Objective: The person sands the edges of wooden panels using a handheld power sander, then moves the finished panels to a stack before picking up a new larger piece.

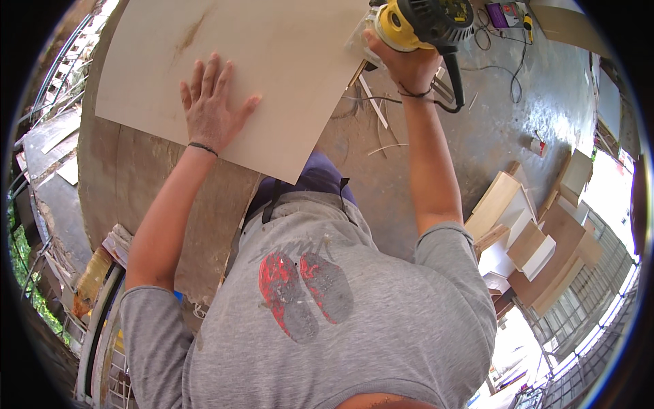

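Note:
My left hand lies flat with its fingers spread on a large pale, off-white panel. A brown smudge marks the panel beyond my fingertips. At the panel's right edge, my right hand is wrapped round a yellow and black trim router. The router's clear base is at the panel's edge, partly hidden by my hand, and its bit cannot be seen. A thick black cord hangs from the router's black top and passes beside my right wrist. The panel's near corner reaches to my waist.
The panel rests on a brown wooden worktop. Thin offcut strips and a loose cable lie on the floor to the right. Farther along are a purple box, a small red and white container and stacked wooden pieces.

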`<state>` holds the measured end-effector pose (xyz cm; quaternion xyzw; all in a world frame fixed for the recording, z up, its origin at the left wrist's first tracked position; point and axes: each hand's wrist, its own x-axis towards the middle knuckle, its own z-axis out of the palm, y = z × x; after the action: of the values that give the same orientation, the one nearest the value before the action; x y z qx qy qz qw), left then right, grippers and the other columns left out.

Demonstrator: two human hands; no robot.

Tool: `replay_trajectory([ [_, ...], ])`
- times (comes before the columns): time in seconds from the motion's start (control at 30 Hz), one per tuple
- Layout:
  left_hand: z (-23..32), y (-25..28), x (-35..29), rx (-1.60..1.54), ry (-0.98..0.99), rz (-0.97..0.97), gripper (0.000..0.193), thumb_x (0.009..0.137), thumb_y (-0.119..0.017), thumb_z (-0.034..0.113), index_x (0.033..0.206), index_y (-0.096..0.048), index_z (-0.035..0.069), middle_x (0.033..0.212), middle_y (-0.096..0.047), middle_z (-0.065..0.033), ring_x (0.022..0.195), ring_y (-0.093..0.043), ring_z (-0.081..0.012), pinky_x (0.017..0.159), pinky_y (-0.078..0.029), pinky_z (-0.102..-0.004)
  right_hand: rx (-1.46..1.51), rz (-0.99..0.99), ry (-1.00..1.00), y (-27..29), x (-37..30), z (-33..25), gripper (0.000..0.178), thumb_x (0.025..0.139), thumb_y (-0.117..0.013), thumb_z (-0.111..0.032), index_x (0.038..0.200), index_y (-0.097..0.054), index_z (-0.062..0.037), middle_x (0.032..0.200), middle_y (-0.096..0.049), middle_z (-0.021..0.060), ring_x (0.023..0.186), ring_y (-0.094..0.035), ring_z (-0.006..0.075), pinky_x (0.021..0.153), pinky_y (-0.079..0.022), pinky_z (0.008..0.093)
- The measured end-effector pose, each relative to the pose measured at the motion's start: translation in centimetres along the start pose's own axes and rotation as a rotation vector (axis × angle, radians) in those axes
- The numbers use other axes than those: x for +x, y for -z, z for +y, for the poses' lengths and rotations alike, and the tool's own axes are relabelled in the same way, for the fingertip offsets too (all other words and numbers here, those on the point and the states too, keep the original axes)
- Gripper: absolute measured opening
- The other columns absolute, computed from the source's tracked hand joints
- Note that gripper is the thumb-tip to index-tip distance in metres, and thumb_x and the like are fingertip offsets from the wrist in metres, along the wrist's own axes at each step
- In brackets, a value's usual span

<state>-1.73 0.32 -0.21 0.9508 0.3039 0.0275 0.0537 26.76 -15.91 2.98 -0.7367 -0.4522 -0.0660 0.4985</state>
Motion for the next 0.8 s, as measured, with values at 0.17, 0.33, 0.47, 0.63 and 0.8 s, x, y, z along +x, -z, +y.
replay_trajectory([
  [0.17, 0.0, 0.3, 0.0, -0.011, -0.008, -0.007, 0.074, 0.082, -0.057, 0.055, 0.141, -0.037, 0.016, 0.152, -0.025, -0.0047, 0.142, -0.015, -0.0252, 0.112, -0.01, -0.0513, -0.031, -0.103, -0.159, 0.5, 1.3, 2.0, 0.05, 0.067, -0.08, -0.031, 0.111, -0.064, -0.0112, 0.106, -0.067, 0.0101, 0.097, -0.064, 0.0248, 0.085, -0.051, 0.0347],
  [0.33, -0.2, 0.3, -0.1, -0.031, -0.029, 0.001, 0.073, 0.082, -0.058, 0.054, 0.141, -0.037, 0.015, 0.152, -0.025, -0.0057, 0.142, -0.016, -0.0268, 0.112, -0.01, -0.0517, -0.055, -0.096, -0.166, 0.1, 1.4, 4.4, 0.05, 0.065, -0.081, -0.031, 0.108, -0.065, -0.0095, 0.101, -0.068, 0.0113, 0.093, -0.065, 0.0233, 0.079, -0.052, 0.036],
  [0.47, -0.4, 0.0, -0.2, -0.031, -0.051, 0.026, 0.074, 0.081, -0.059, 0.054, 0.14, -0.038, 0.015, 0.151, -0.025, -0.0063, 0.141, -0.016, -0.0287, 0.112, -0.01, -0.0519, 0.009, -0.141, -0.282, -0.1, 1.9, 4.7, 0.049, 0.066, -0.08, -0.032, 0.107, -0.065, -0.0088, 0.1, -0.068, 0.0113, 0.091, -0.066, 0.0229, 0.078, -0.052, 0.0357],
  [0.63, -0.5, -0.4, -0.2, -0.032, -0.061, 0.055, 0.074, 0.079, -0.061, 0.054, 0.138, -0.041, 0.014, 0.15, -0.029, -0.0084, 0.14, -0.018, -0.0305, 0.111, -0.011, -0.0528, 0.021, 0.009, -0.172, -0.3, 3.0, 4.5, 0.05, 0.063, -0.082, -0.035, 0.1, -0.066, -0.0061, 0.093, -0.069, 0.0106, 0.085, -0.067, 0.0229, 0.074, -0.053, 0.035],
  [0.8, -0.5, -0.4, -0.3, -0.036, -0.07, 0.045, 0.075, 0.079, -0.059, 0.055, 0.138, -0.04, 0.012, 0.15, -0.028, -0.0111, 0.14, -0.019, -0.0322, 0.111, -0.013, -0.0524, 0.003, 0.05, -0.16, 0.0, 3.9, 6.0, 0.079, 0.057, -0.083, -0.045, 0.115, -0.05, -0.0019, 0.096, -0.068, 0.0147, 0.088, -0.067, 0.0308, 0.077, -0.055, 0.0372],
])
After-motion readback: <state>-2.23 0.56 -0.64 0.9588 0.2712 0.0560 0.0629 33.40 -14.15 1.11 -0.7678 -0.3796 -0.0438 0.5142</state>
